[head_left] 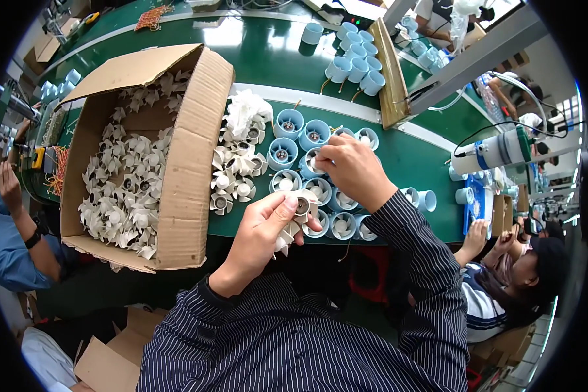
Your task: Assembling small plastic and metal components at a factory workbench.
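Note:
My left hand [260, 234] grips white plastic fan wheels [302, 206], one with its round hub facing up, just in front of the nearest light-blue cylindrical housings. My right hand [356, 166] reaches over the group of housings, its fingers bent and pinched at a white fan wheel [309, 163] inside one blue housing. The fingers partly hide that wheel. Around the hands, several housings hold white fan wheels, such as the housing [342, 226] at the near edge. Farther back, a blue housing [288, 123] shows a bare motor inside.
A large cardboard box [193, 157] full of fan wheels stands at left. Loose fan wheels [232, 166] and a crumpled white bag [248, 108] lie beside it on the green table [255, 39]. A wooden board [387, 75] and metal post [470, 62] rise at back right. People sit on both sides.

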Available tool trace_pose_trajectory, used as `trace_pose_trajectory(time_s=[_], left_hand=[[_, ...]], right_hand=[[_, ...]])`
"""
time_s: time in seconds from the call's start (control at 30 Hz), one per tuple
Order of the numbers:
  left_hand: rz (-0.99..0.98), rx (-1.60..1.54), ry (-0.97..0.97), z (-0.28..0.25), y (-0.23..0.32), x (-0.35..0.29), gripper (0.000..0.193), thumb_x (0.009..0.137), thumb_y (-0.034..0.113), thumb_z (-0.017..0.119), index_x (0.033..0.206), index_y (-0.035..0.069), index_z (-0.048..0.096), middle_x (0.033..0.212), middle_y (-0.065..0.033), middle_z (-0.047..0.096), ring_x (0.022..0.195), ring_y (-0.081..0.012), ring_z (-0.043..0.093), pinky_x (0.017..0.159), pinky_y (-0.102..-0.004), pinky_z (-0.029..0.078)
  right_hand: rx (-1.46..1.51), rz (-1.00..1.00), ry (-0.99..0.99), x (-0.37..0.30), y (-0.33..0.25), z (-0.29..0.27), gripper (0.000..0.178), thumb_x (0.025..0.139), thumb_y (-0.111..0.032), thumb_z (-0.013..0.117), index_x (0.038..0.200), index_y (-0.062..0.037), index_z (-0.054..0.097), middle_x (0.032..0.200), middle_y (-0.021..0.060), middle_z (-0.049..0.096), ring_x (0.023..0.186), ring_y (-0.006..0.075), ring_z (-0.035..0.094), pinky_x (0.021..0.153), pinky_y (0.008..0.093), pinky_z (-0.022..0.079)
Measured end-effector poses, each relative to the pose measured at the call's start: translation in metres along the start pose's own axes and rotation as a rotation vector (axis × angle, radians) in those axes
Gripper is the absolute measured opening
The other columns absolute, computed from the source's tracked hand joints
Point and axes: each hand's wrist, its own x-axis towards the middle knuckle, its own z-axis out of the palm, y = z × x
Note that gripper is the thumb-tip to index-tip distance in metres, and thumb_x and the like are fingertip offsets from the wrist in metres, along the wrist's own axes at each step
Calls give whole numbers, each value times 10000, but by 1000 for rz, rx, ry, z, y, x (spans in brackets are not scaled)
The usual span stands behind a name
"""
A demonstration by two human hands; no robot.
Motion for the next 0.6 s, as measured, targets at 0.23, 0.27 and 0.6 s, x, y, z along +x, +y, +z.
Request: trace_pose_trajectory(time_s=[0.23, 0.27, 0.6], left_hand=[[36, 63, 96, 10, 7, -6, 423, 1168, 365, 544, 1197, -22, 711, 971, -75, 756, 711, -112, 651, 590, -240, 500], [40, 65, 93, 6, 10, -4, 423, 1168, 365, 544, 1197, -22, 711, 971, -75, 756, 711, -112, 651, 590, -240, 500], [-166, -467, -6, -16, -1, 11, 378, 1154, 303, 541, 1207, -35, 701, 982, -106, 725, 758, -159, 668, 591, -268, 516]], right_hand=[[-46, -127, 12, 10, -18, -25, 99, 900, -107, 790, 958, -36, 753, 924, 95, 703, 911, 292, 674, 785, 434, 555], [19, -150, 52, 9, -24, -30, 123, 894, -98, 802, 992, -39, 756, 932, 93, 705, 897, 287, 676, 772, 428, 558], [74, -450, 135, -10, -61, -58, 176, 908, -77, 839, 1049, -36, 743, 922, 84, 700, 769, 280, 673, 662, 375, 539]])
